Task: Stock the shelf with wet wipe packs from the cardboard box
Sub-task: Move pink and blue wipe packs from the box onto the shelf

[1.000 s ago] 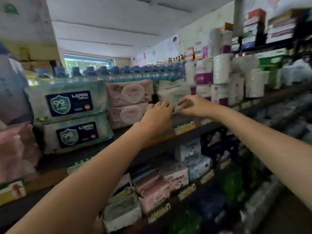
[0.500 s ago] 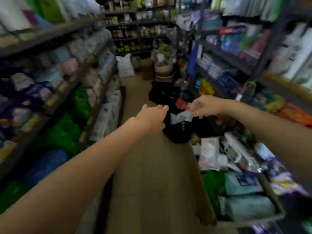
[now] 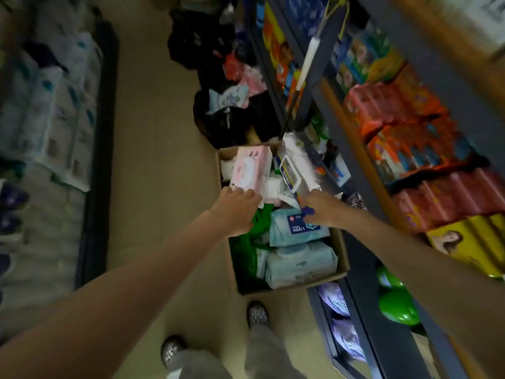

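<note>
An open cardboard box (image 3: 341,258) stands on the floor against the right shelf, full of wet wipe packs. A pink pack (image 3: 250,166) lies at its far end, a white pack (image 3: 296,166) beside it, and pale blue packs (image 3: 296,228) nearer me. My left hand (image 3: 236,209) reaches over the box with its fingertips at the pink pack's near edge, holding nothing. My right hand (image 3: 321,207) hovers over a blue pack just below the white pack, fingers curled down; no grip is visible.
The aisle floor (image 3: 153,160) runs between a left shelf of pale packs (image 3: 54,105) and a right shelf (image 3: 410,149) of orange and yellow packs. Black bags (image 3: 226,116) with goods lie beyond the box. My feet (image 3: 257,314) stand just before the box.
A second ago both hands were at the upper shelf beside stacked wipe packs. The view has swung round and down, and both hands have dropped over the cardboard box.
</note>
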